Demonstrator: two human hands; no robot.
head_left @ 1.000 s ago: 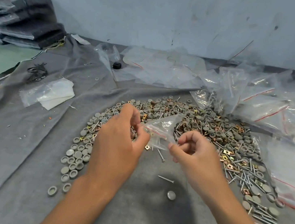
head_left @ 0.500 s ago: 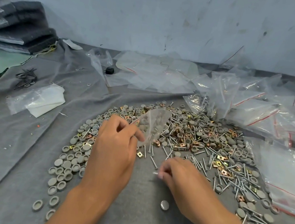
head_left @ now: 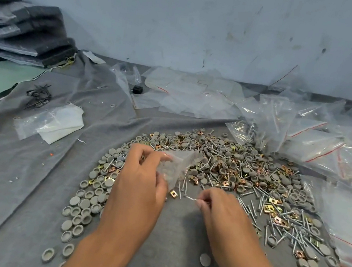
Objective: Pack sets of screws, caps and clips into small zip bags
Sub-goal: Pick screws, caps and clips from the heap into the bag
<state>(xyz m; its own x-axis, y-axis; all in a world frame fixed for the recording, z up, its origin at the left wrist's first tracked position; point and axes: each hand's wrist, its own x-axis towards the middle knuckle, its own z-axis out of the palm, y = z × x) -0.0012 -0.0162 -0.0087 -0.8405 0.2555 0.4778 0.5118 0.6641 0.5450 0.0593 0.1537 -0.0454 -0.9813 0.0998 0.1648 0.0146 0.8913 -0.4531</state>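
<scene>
Grey cloth (head_left: 28,180) covers the desk, and a person leans over it with both bare hands out in front. The left hand (head_left: 140,187) pinches a small clear zip bag (head_left: 177,167) between thumb and fingers, holding it up just above the cloth; the bag is blurred, so its contents cannot be made out. The right hand (head_left: 222,214) sits just beside it, low over the cloth, fingers curled in a tight grip on a single silver screw (head_left: 190,198) whose shaft sticks out toward the left hand.

Beyond and around the hands spreads a wide arc of loose parts: grey round caps (head_left: 88,200) mostly on the left, long silver screws (head_left: 292,231) on the right, and small brass-coloured clips (head_left: 278,220) scattered among them. One grey cap (head_left: 205,260) lies alone near the right wrist.

Filled zip bags with red seal lines (head_left: 318,144) are heaped at the far right of the desk, and flat empty bags (head_left: 190,92) lie toward the back wall. On the left rest a folded clear plastic packet (head_left: 54,123), a small tangle of black wire (head_left: 39,96), and a stack of dark grey folded pads (head_left: 22,30).
</scene>
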